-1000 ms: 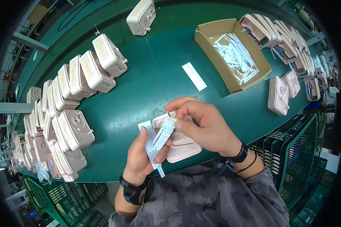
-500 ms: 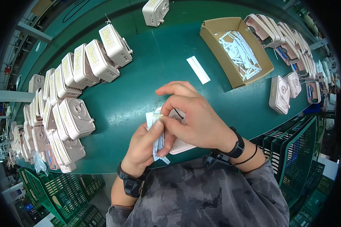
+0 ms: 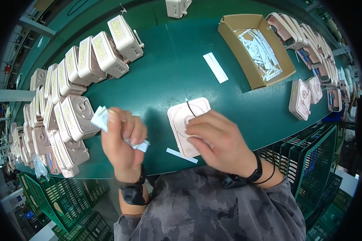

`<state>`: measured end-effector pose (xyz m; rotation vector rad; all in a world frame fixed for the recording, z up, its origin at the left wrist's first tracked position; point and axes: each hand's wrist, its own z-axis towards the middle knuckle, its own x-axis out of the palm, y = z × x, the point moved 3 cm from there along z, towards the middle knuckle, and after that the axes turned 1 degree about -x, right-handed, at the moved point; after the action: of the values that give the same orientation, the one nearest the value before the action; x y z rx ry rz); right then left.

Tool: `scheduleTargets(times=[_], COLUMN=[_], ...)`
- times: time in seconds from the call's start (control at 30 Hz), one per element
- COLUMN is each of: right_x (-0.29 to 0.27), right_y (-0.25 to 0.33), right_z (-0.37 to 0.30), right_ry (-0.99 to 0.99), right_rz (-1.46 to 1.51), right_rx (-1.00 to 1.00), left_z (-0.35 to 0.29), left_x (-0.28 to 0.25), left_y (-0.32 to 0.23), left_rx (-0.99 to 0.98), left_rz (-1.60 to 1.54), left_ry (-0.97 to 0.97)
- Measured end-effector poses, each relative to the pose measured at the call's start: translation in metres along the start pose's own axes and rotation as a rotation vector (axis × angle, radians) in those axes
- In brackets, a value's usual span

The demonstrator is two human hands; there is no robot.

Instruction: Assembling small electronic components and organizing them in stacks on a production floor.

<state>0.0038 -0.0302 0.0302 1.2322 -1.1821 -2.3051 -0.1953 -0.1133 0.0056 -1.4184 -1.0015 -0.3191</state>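
Note:
My left hand [image 3: 122, 138], slightly blurred, is raised left of the middle, closed round a bundle of white paper strips [image 3: 101, 119] whose ends stick out on both sides. A pale pink plastic casing [image 3: 175, 116] with a round disc and a short black arm lies flat on the green table before me. Over its right part is my right hand [image 3: 215, 138], fingers curled and thumb bent towards them. Its fingertips are at the casing near the disc; whatever they pinch is too small to make out. One loose white strip [image 3: 182, 156] lies at the casing's near edge.
Rows of similar casings [image 3: 78, 116] stand on the left. A cardboard box [image 3: 239, 56] of white paper scraps is at the far right, near a white strip [image 3: 215, 67]. More casings [image 3: 299, 100] stand beyond it. Green crates [image 3: 309, 160] are below the table's right edge.
My hands have parted: the left went left and up with the paper bundle, the right down over the casing. The casing is now uncovered, and a loose strip shows beside it.

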Motion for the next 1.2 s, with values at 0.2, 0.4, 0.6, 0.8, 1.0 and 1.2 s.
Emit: scheduleTargets(times=[0.2, 0.4, 0.6, 0.8, 1.0, 1.2], right_x=[-0.013, -0.019, -0.026, -0.027, -0.014, -0.005], right_y=[-0.017, -0.016, -0.014, -0.003, -0.011, -0.018], right_z=[-0.014, -0.02, -0.026, -0.027, -0.007, 0.005], right_ry=[-0.062, -0.159, -0.168, -0.164, 0.088, -0.031], right_rz=[0.077, 0.091, 0.101, 0.371, 0.628, 0.834], right_rx=[0.073, 0.077, 0.094, 0.259, 0.41, 0.442], left_z=[-0.057, -0.073, -0.074, -0.075, -0.063, -0.055], left_x=[-0.015, -0.02, -0.023, -0.001, 0.011, 0.007], left_y=[0.017, 0.035, 0.032, 0.011, 0.038, 0.04], left_rx=[0.292, 0.339, 0.257, 0.103, -0.015, 0.003], left_rz=[1.525, 1.949, 1.926, 1.299, 0.908, 0.935], left_ry=[0.059, 0.514, 0.688, 0.29, -0.011, 0.067])
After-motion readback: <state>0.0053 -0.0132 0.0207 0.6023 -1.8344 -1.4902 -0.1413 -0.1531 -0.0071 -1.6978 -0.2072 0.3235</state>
